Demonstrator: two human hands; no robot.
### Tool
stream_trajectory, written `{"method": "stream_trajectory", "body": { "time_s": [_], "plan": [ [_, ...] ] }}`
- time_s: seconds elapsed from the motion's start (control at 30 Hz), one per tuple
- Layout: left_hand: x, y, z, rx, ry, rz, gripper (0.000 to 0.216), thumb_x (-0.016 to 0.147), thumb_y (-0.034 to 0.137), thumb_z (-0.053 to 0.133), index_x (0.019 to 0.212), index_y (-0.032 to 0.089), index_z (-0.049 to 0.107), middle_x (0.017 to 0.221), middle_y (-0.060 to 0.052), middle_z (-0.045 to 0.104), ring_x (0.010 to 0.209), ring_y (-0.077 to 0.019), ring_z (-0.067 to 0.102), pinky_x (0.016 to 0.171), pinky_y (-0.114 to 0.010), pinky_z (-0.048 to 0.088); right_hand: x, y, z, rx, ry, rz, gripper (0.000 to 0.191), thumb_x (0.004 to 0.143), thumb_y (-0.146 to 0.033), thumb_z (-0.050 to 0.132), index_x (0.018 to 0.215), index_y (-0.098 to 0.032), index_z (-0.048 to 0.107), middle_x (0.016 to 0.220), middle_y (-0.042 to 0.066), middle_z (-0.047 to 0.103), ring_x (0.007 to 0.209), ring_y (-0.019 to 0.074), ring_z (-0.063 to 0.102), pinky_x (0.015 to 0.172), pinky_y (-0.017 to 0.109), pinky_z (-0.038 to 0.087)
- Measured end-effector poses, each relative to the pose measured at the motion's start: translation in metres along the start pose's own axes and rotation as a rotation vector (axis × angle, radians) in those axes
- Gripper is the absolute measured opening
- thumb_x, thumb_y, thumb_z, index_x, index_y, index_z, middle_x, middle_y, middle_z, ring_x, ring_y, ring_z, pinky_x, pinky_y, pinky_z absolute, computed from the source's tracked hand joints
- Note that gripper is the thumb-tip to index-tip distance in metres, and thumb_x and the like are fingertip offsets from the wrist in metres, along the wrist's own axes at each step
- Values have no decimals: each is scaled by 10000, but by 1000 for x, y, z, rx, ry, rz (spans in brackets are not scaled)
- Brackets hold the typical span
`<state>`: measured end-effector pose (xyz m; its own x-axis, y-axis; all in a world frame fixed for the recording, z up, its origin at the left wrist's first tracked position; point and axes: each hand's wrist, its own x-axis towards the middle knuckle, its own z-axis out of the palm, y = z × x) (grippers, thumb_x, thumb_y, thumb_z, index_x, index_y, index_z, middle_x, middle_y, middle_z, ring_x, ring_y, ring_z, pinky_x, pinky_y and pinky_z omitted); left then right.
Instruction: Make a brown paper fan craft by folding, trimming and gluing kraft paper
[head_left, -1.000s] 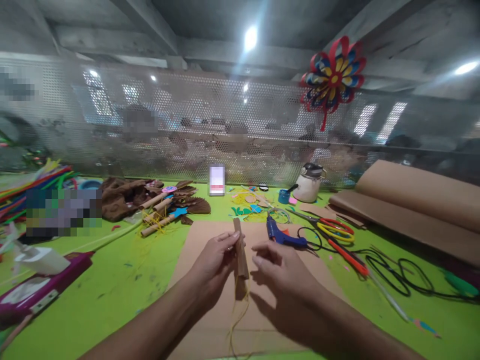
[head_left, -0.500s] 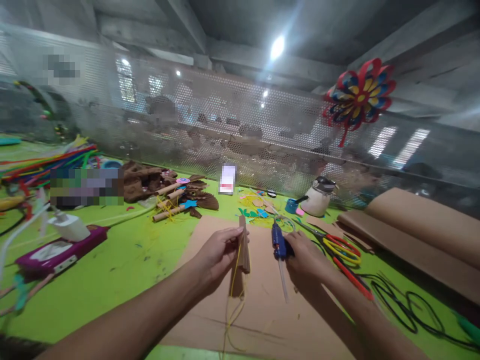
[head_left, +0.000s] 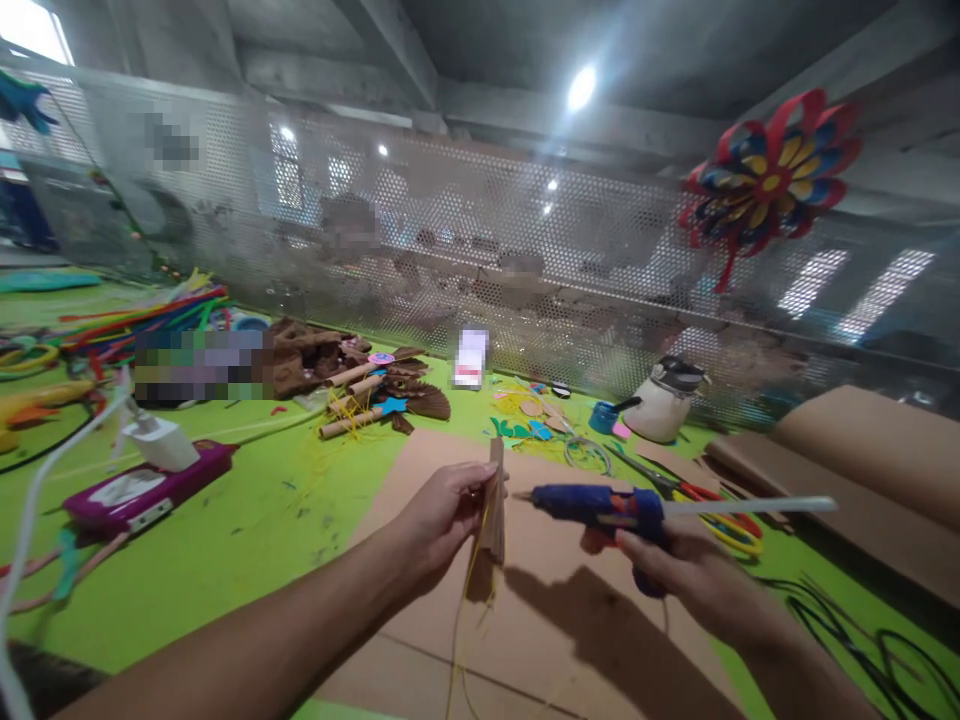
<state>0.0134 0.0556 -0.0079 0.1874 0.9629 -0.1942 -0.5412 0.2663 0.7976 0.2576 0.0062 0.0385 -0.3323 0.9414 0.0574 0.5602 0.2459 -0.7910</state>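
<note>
My left hand [head_left: 442,515] is closed on a folded brown cardboard piece [head_left: 494,505] held upright above a cardboard sheet [head_left: 525,620]; yellow strands hang from it. My right hand [head_left: 679,570] grips a blue hot glue gun [head_left: 600,505], level, with its nozzle pointing left and a short gap from the cardboard piece. A white glue stick [head_left: 750,507] sticks out of the gun's back to the right.
On the green table [head_left: 225,540] lie red-handled scissors [head_left: 720,510], black cable [head_left: 862,630], a white jar [head_left: 664,400], rolled brown paper [head_left: 862,450], cardboard tubes and paper fans [head_left: 375,395], a purple case [head_left: 142,490]. A perforated screen [head_left: 420,250] with a paper pinwheel [head_left: 769,180] stands behind.
My right hand reached to the glue gun on the sheet, lifted it and turned its nozzle toward the cardboard piece. The left hand kept hold of the piece. The view panned left.
</note>
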Motion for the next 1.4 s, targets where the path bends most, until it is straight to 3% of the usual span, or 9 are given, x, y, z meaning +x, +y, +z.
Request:
{"method": "stream_trajectory", "body": {
  "time_s": [0.1,0.27,0.67,1.1,1.4],
  "plan": [
    [0,-2,0,41,-6,7,118,713,215,677,717,98,693,682,-63,638,613,-129,546,584,-234,400,-8,-6,4,-65,-64,12,415,870,-540,482,909,-199,716,757,50,643,636,172,513,589,292,416],
    [-1,-4,0,106,-59,-10,146,678,256,706,711,117,676,673,-33,617,587,-119,517,567,-236,370,-7,-2,9,-166,27,46,475,855,-598,453,881,-202,714,743,59,623,615,179,497,560,301,403],
    [-5,-2,1,147,-123,-48,157,662,265,717,666,134,631,650,-20,581,571,-123,504,583,-252,368,-2,-1,13,-109,49,-79,269,875,-424,534,867,-212,700,775,44,685,692,199,590,620,301,462],
    [-4,-5,-1,171,-156,-40,158,681,267,706,655,136,621,638,-17,569,572,-128,515,578,-258,371,-2,-13,12,-136,18,-99,254,870,-400,522,777,-213,667,735,33,663,700,207,593,648,300,473],
    [-4,-4,1,177,-150,-68,125,655,233,694,631,123,639,588,-30,579,519,-125,523,534,-248,359,-4,-2,14,-165,36,-59,332,879,-483,475,803,-218,660,802,58,683,772,236,598,708,346,451]
  ]
}}
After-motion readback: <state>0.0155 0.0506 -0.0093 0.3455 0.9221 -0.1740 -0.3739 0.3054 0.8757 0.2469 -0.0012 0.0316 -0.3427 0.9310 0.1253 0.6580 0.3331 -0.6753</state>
